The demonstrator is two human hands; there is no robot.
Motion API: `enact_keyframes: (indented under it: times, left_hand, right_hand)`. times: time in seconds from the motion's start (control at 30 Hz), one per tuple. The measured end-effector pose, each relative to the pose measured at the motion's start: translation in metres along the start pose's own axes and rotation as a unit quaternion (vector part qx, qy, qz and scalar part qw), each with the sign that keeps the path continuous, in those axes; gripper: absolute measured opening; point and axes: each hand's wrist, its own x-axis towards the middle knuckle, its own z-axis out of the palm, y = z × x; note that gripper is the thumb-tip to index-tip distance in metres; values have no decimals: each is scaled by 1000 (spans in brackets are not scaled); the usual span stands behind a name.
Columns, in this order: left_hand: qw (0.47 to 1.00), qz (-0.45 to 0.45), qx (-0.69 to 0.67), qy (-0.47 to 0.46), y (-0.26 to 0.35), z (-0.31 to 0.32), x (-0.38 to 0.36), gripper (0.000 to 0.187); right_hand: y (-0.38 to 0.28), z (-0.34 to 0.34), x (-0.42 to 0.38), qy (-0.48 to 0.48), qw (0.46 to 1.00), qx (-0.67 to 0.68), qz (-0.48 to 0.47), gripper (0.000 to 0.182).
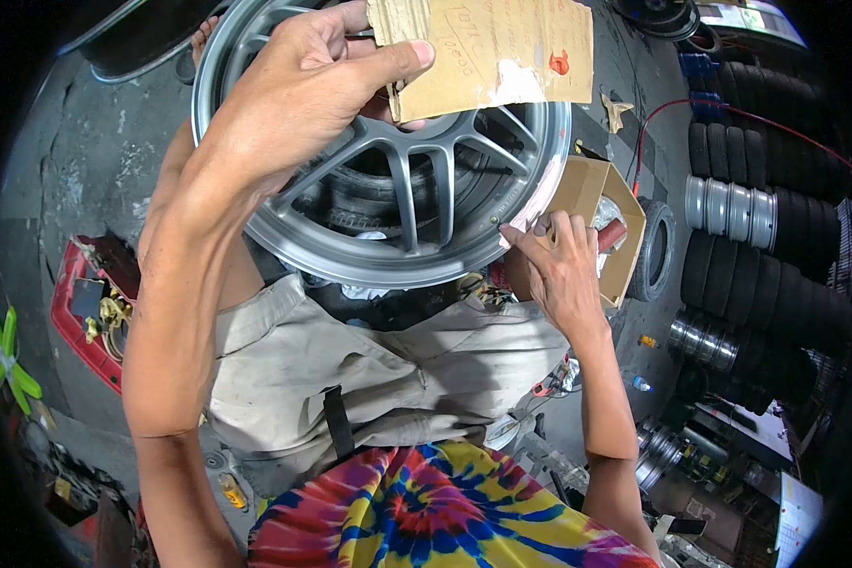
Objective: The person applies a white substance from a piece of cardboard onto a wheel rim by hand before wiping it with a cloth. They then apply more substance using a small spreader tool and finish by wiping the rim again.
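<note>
A grey multi-spoke wheel rim [409,194] lies in front of my lap, with a dark tyre [350,204] visible between its spokes. My left hand [350,71], above the rim, grips a worn piece of cardboard [511,52] with handwriting and a red mark, thumb on its face. At the rim's right edge is my right hand [559,260], fingers bent, its fingertips by a pale pink strip [542,194] along the rim. Whether those fingers pinch anything is too small to tell. An open cardboard box [625,270] holding a reddish cylinder [612,235] stands beside that hand.
Stacked tyres [757,275] and silver rims [729,210] line the right side. A red hose [648,128] runs across the upper right. On the left are a red tray [71,303] with small parts and a green star-shaped object [9,355]. A small tyre [653,251] stands beyond the box.
</note>
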Motion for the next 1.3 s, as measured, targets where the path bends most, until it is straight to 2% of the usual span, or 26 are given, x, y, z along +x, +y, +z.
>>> enact_keyframes:
  times: [0.47,0.83,1.3]
  left_hand:
    - [1000,-5,9,7,-4,1,-1,46]
    - [1000,-2,9,8,-5,1,-1,45]
    - [1000,0,20,9,-8,1,0,44]
  right_hand:
    - [33,1,19,-4,996,-86,-9,32]
    - [9,-5,8,-33,999,0,-33,37]
    - [58,-3,28,-28,991,-125,-22,39]
